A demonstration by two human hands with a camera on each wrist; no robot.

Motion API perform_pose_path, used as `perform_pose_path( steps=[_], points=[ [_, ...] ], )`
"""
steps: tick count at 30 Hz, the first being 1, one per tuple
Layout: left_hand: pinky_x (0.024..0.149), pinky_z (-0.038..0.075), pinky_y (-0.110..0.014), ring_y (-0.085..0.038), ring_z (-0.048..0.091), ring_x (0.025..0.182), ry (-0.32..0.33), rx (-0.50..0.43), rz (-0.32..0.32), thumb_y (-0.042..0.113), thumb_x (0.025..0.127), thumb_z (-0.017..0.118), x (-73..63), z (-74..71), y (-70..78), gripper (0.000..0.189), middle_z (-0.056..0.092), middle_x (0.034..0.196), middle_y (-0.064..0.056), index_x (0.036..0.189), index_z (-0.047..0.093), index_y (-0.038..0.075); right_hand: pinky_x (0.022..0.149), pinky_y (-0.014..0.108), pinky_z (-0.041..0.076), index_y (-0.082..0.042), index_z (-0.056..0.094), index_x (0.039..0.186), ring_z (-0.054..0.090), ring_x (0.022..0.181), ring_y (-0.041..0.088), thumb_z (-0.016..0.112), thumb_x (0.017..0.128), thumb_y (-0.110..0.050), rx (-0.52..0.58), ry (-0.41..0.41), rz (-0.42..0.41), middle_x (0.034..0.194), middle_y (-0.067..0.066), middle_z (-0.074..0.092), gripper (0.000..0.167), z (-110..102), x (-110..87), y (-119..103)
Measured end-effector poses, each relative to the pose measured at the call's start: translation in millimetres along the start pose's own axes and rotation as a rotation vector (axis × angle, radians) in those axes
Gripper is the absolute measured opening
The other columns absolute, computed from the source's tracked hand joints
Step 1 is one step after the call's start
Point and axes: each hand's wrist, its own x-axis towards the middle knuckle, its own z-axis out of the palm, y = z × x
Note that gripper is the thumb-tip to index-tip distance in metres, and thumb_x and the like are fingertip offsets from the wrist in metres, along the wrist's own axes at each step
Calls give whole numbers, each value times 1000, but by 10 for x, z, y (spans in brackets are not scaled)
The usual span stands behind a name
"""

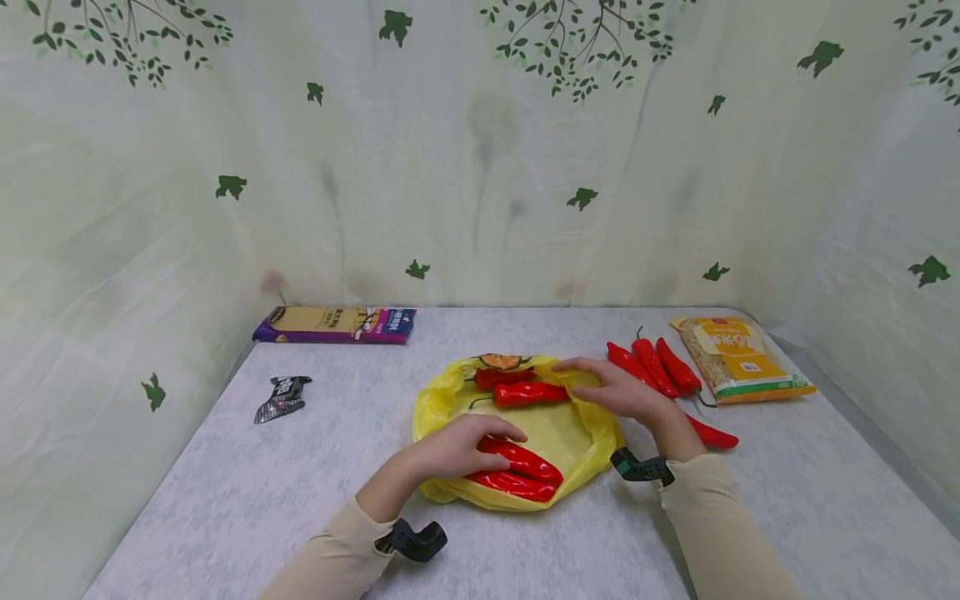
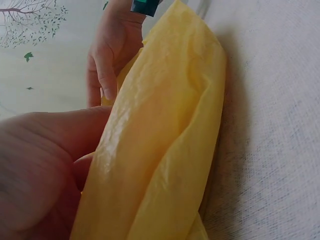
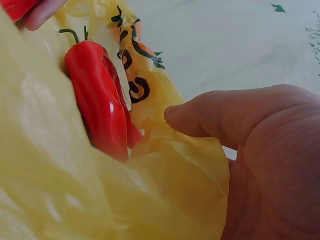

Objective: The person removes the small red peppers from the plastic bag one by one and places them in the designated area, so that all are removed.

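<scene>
A yellow plastic bag (image 1: 555,437) lies spread on the table with its mouth facing up. My left hand (image 1: 457,450) reaches over its near rim and grips a red chili pepper (image 1: 528,462), thumb on one side and fingers on the other; a second pepper lies alongside. In the left wrist view the bag wall (image 2: 155,130) hides most of those fingertips. Farther inside rest two more red peppers (image 3: 97,97) with green stems. At the right rim, my right hand (image 1: 618,390) holds the bag edge, its thumb (image 3: 200,114) inside and fingers behind the plastic.
To the right of the bag lie several loose red peppers (image 1: 660,367), next to an orange-and-clear bag of grain (image 1: 742,358). A purple-and-tan packet (image 1: 337,325) lies at the back left. Nearer on the left is a small black wrapper (image 1: 283,398). Patterned curtains (image 1: 487,167) enclose the table.
</scene>
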Motion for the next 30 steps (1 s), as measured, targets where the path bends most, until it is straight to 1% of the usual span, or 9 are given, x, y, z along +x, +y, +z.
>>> perform_pose_path(
  steps=[7,16,21,28,30],
  points=[
    [108,49,-35,-11,62,119,9,-18,-11,23,95,68,13,25,-8,32,70,125,4,127,69,17,115,64,34,-22,57,139,38,143,37,59,99,-18,3,-2,-1,152,9,49,40,18,11,32],
    [105,50,-35,-9,63,114,29,-17,2,24,96,68,18,29,-9,28,72,120,6,123,70,18,115,63,35,-22,58,138,39,142,36,59,99,-18,5,0,14,152,9,49,40,27,19,34],
    [102,51,-33,-10,63,112,71,-55,13,25,96,67,6,10,-4,27,72,119,8,122,70,21,114,62,37,-23,58,138,39,142,36,60,98,-20,0,-2,22,151,9,50,40,29,25,33],
    [102,52,-31,-11,61,116,147,-128,22,24,96,67,1,-40,24,32,69,125,8,128,67,21,113,63,37,-22,58,138,39,142,36,59,99,-20,-20,1,10,151,9,50,39,24,38,36],
    [100,54,-31,-14,62,116,173,-158,22,24,96,66,1,-47,30,32,68,126,6,128,67,21,112,64,37,-22,58,138,39,142,37,60,99,-20,-20,-1,12,151,9,50,39,24,41,36]
  ],
)
